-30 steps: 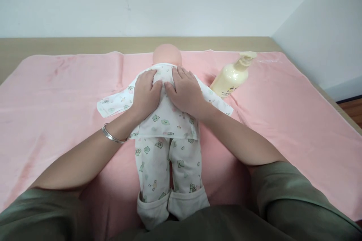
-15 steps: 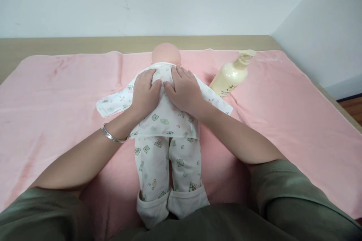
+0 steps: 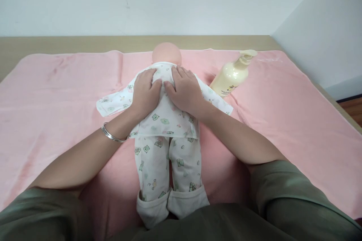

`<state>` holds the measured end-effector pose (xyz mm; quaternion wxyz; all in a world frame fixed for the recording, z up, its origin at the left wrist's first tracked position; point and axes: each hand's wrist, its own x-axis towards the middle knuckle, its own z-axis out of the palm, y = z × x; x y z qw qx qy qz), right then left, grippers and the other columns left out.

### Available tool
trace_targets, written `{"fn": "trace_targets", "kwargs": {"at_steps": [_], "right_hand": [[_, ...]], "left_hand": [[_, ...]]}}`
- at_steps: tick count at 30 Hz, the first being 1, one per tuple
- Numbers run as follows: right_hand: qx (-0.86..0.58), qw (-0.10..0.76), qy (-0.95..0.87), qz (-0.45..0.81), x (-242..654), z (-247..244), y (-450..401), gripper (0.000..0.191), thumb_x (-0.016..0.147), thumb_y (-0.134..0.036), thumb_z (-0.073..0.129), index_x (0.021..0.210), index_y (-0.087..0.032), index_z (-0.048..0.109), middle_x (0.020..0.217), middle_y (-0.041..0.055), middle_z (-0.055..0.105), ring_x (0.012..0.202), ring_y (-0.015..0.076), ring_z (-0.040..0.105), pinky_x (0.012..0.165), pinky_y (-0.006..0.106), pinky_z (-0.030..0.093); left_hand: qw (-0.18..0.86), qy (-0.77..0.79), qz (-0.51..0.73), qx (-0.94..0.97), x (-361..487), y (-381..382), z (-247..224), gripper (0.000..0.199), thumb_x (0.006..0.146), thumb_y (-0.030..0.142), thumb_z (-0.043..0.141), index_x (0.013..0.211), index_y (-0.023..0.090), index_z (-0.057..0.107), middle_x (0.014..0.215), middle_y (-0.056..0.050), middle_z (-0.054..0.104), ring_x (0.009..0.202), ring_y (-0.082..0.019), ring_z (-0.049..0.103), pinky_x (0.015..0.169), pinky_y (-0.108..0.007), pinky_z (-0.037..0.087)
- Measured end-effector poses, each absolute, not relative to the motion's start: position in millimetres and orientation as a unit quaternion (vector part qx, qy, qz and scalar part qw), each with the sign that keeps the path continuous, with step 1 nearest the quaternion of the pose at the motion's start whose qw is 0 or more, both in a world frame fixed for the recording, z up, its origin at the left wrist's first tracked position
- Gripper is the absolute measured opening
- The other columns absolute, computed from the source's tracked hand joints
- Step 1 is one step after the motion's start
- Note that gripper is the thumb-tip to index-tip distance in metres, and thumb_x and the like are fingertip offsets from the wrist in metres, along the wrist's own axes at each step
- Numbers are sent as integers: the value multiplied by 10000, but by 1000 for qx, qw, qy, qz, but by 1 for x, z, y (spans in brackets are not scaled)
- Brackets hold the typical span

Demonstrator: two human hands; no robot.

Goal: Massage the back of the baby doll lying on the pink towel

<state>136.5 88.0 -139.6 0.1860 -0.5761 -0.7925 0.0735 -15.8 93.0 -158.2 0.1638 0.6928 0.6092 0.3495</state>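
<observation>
A baby doll lies face down, its bald head away from me. It wears a white shirt and white trousers, both printed with small green bears. My left hand rests flat on the left side of the doll's upper back. On the right side lies my right hand, also flat, its fingers pointing towards the neck. The thumbs stretch inwards and nearly meet over the middle of the back. Neither hand grasps anything. Both shirt sleeves spread out sideways.
A pale yellow pump bottle stands right of the doll, near the right sleeve. Under everything is a pink blanket on a wooden surface. White walls rise behind and to the right.
</observation>
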Motion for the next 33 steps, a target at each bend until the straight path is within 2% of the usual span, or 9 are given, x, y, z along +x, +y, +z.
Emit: {"fn": "trace_targets", "kwargs": {"at_steps": [5, 11, 14, 18, 20, 23, 26, 30, 33], "right_hand": [[-574, 192, -792, 79, 137, -141, 90, 647, 1052, -392, 356, 1580, -20, 398, 1651, 207, 414, 1567, 342, 365, 1333, 539, 269], [-578, 170, -794, 80, 136, -138, 88, 655, 1064, -397, 349, 1602, -24, 365, 1671, 199, 382, 1589, 333, 329, 1350, 509, 239], [-570, 145, -805, 81, 140, -133, 92, 678, 1070, -411, 344, 1618, -13, 325, 1690, 212, 341, 1604, 337, 304, 1354, 507, 231], [-549, 105, -823, 96, 146, -125, 95, 709, 1073, -426, 345, 1622, 20, 289, 1688, 238, 329, 1596, 349, 319, 1337, 503, 274], [-562, 92, -817, 92, 144, -122, 89, 703, 1078, -421, 338, 1621, 22, 288, 1681, 253, 332, 1584, 381, 331, 1321, 554, 286], [-599, 85, -794, 61, 135, -120, 72, 672, 1091, -401, 306, 1621, 12, 299, 1676, 281, 320, 1578, 444, 321, 1296, 651, 273], [-596, 79, -798, 49, 128, -119, 57, 643, 1095, -361, 300, 1625, 3, 298, 1683, 281, 304, 1598, 454, 279, 1300, 664, 264], [-580, 59, -808, 81, 130, -111, 53, 602, 1089, -327, 323, 1601, -10, 347, 1664, 260, 358, 1582, 419, 320, 1291, 629, 313], [-566, 59, -817, 96, 138, -103, 63, 551, 1082, -301, 314, 1540, -17, 426, 1602, 255, 445, 1510, 391, 417, 1256, 592, 365]], "left_hand": [[166, 607, 363, 687, -16, 94, -159, 510, 923, 319, 398, 1353, 181, 636, 1420, -120, 658, 1354, -303, 571, 1236, -484, 422], [161, 610, 351, 692, -16, 95, -158, 524, 932, 313, 388, 1371, 155, 626, 1432, -140, 647, 1355, -315, 573, 1234, -500, 426], [127, 620, 324, 703, -11, 84, -154, 532, 959, 295, 353, 1397, 126, 602, 1444, -172, 633, 1384, -330, 563, 1238, -510, 422], [77, 599, 274, 748, -3, 63, -147, 583, 995, 296, 315, 1478, 42, 522, 1577, -207, 526, 1539, -358, 423, 1316, -536, 317], [87, 593, 264, 756, -3, 62, -144, 586, 1001, 291, 317, 1487, 28, 513, 1612, -204, 491, 1572, -341, 384, 1344, -510, 283], [119, 612, 263, 736, -9, 76, -141, 541, 972, 236, 323, 1403, 51, 592, 1520, -203, 584, 1474, -331, 508, 1294, -492, 373], [140, 633, 267, 713, -15, 92, -141, 483, 948, 231, 333, 1274, 109, 668, 1392, -181, 673, 1321, -341, 618, 1203, -517, 464], [118, 626, 282, 718, -14, 92, -144, 466, 979, 268, 325, 1300, 152, 644, 1404, -159, 662, 1362, -325, 588, 1243, -504, 432], [100, 616, 271, 733, -8, 79, -143, 486, 1001, 266, 300, 1335, 127, 624, 1422, -179, 649, 1408, -336, 565, 1262, -509, 412]]}}
